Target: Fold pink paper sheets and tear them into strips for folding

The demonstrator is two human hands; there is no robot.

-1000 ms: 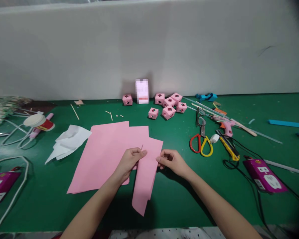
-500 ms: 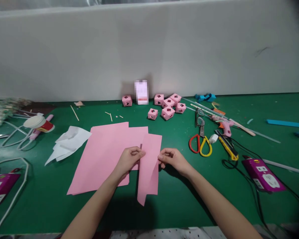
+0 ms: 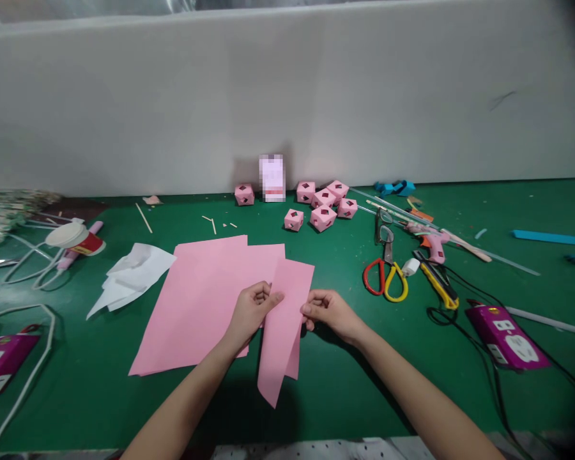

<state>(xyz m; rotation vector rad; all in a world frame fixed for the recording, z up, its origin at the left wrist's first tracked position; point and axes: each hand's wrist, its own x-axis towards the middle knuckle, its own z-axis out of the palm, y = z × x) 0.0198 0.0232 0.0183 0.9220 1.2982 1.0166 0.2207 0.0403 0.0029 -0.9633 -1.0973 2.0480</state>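
Both my hands hold one narrow folded pink paper sheet (image 3: 282, 332) above the green table (image 3: 345, 383). My left hand (image 3: 252, 311) pinches its left edge with closed fingers, and my right hand (image 3: 330, 312) pinches its right edge. The sheet hangs tilted, its lower corner pointing toward me. Under and to the left of it lies a stack of flat pink sheets (image 3: 201, 300).
Several small pink paper cubes (image 3: 323, 204) sit by the white wall. Red-and-yellow scissors (image 3: 386, 271), a pink glue gun (image 3: 431, 243), a yellow cutter (image 3: 441, 284) and a purple power strip (image 3: 508, 335) lie right. Crumpled white paper (image 3: 129, 275), a tape roll (image 3: 71, 236) and another power strip (image 3: 2, 361) lie left.
The pink sheet in my hands has been turned and folded narrower; its lower tip shifted slightly left. My hands stayed close together at its upper edges.
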